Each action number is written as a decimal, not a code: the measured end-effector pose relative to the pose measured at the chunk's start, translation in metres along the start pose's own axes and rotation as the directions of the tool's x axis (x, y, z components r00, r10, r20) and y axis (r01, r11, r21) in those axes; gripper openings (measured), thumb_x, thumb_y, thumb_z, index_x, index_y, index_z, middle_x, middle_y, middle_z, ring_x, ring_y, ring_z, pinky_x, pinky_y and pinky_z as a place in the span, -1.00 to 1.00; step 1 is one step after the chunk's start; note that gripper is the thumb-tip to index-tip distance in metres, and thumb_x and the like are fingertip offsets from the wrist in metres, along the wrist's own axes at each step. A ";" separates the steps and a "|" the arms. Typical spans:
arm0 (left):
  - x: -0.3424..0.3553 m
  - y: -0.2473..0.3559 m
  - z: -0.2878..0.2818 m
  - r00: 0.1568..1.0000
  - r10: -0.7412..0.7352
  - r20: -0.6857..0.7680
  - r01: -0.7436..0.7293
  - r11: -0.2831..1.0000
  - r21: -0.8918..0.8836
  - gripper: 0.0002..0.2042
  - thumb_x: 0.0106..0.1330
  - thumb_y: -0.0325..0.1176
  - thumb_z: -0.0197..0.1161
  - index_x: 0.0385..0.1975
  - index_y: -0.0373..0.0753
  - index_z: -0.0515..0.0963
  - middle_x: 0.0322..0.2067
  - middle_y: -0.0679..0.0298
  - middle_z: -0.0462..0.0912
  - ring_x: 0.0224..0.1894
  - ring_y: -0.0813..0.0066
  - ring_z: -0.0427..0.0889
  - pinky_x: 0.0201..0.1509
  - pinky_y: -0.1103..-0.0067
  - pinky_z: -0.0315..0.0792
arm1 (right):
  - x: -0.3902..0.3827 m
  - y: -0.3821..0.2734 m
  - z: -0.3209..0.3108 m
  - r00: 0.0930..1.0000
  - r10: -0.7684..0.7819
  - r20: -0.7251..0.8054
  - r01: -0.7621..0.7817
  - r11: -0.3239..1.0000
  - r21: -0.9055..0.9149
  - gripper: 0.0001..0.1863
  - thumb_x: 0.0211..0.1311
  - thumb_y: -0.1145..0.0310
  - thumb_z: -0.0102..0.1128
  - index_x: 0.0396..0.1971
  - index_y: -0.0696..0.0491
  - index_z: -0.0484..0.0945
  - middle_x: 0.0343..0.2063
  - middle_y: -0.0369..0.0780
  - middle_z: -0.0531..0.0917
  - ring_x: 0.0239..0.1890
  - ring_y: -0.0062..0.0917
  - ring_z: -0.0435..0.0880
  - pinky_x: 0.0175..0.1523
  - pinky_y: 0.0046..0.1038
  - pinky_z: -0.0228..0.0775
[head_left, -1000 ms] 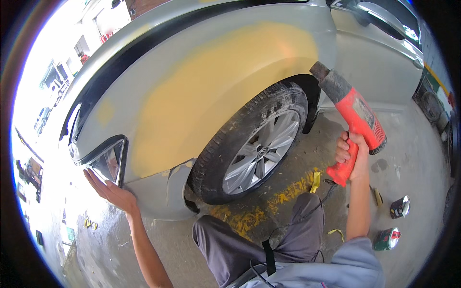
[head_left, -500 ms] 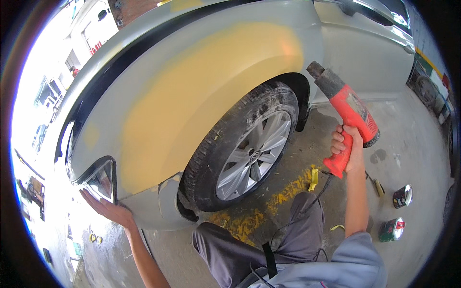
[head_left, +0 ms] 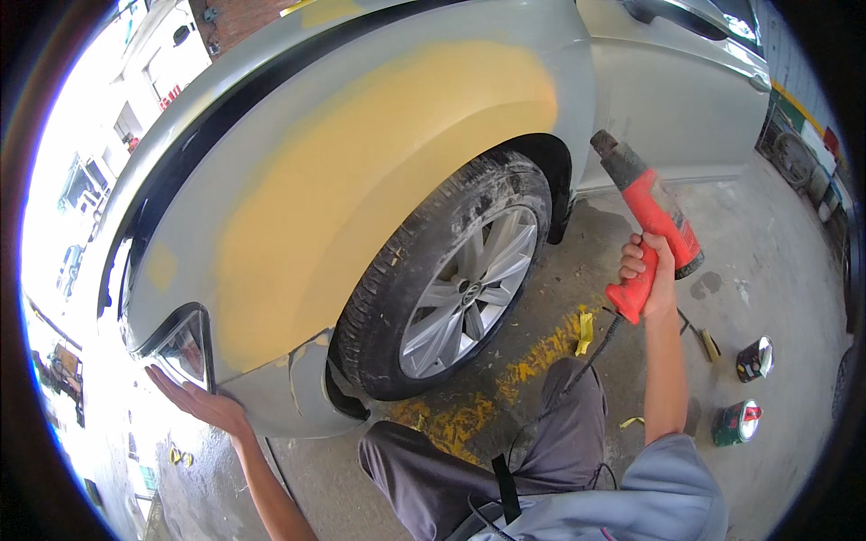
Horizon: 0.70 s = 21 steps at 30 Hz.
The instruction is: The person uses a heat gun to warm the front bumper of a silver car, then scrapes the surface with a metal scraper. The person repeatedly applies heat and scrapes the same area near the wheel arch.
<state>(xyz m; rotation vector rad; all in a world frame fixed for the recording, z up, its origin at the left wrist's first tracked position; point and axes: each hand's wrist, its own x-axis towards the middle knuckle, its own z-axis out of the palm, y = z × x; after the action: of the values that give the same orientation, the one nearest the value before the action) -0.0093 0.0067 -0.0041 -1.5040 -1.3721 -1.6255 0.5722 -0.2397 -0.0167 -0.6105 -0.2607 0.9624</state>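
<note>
A red heat gun (head_left: 663, 216) with a dark, worn nozzle is gripped by its handle in my right hand (head_left: 657, 261). Its nozzle tilts up and left toward the car's silver fender (head_left: 577, 90), with a gap between. A broad yellow-coated patch (head_left: 334, 198) covers much of the fender above the wheel (head_left: 469, 293). At the lower left, my left hand (head_left: 203, 404) lies with fingers stretched out by the bumper corner, just below the headlight (head_left: 185, 352). Whether its fingers touch the bumper, I cannot tell. A black cord (head_left: 595, 352) hangs from the gun's handle.
Two open cans, one dark (head_left: 756, 359) and one green (head_left: 736, 424), stand on the floor at right, near a brush (head_left: 710, 345). Yellow tape scraps (head_left: 585, 334) lie by my knee. The car door (head_left: 672, 108) is at upper right.
The view has shifted slightly, so the car sits a little further left. The heat gun has moved slightly down relative to the wheel arch. My left hand stays by the bumper.
</note>
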 end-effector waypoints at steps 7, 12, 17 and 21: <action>0.000 0.007 -0.002 1.000 0.010 -0.001 -0.010 1.000 -0.012 -0.34 0.44 0.13 -0.47 0.32 -0.25 0.14 0.33 0.09 0.14 0.39 0.12 0.06 0.42 0.24 -0.09 | -0.006 0.011 -0.010 0.998 0.062 -0.029 -0.060 0.995 0.077 -0.84 0.09 0.27 0.10 -0.44 -0.01 0.36 -0.64 -0.45 0.33 -0.72 -0.77 0.26 -0.58 -0.67 0.19; 0.001 0.006 -0.002 1.000 0.017 -0.006 -0.017 1.000 -0.023 -0.36 0.43 0.12 -0.45 0.32 -0.20 0.16 0.33 0.14 0.15 0.40 0.15 0.05 0.42 0.20 -0.11 | -0.021 0.019 0.001 0.997 0.077 -0.012 -0.077 0.997 0.012 -0.83 0.09 0.24 0.09 -0.45 -0.02 0.35 -0.64 -0.45 0.32 -0.72 -0.77 0.23 -0.59 -0.67 0.14; 0.002 0.004 -0.004 0.999 0.051 -0.011 -0.051 0.999 0.000 -0.35 0.44 0.11 -0.46 0.32 -0.25 0.16 0.33 0.09 0.15 0.39 0.11 0.07 0.41 0.26 -0.09 | -0.043 0.028 0.023 0.995 0.099 0.000 -0.099 0.991 -0.091 -0.82 0.08 0.22 0.07 -0.45 -0.02 0.34 -0.64 -0.44 0.30 -0.73 -0.76 0.21 -0.60 -0.65 0.10; 0.002 0.010 -0.003 0.999 0.047 -0.007 -0.047 0.999 -0.021 -0.39 0.46 0.07 -0.47 0.32 -0.22 0.16 0.34 0.12 0.14 0.40 0.16 0.05 0.42 0.23 -0.09 | -0.060 0.037 0.043 0.991 0.131 0.039 -0.123 0.979 -0.162 -0.80 0.07 0.19 0.07 -0.46 -0.02 0.33 -0.65 -0.43 0.29 -0.75 -0.75 0.20 -0.62 -0.63 0.10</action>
<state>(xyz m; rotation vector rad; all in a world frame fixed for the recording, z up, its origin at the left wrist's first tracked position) -0.0021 0.0010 0.0013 -1.5303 -1.3103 -1.6197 0.4931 -0.2582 -0.0002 -0.7577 -0.3486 1.0878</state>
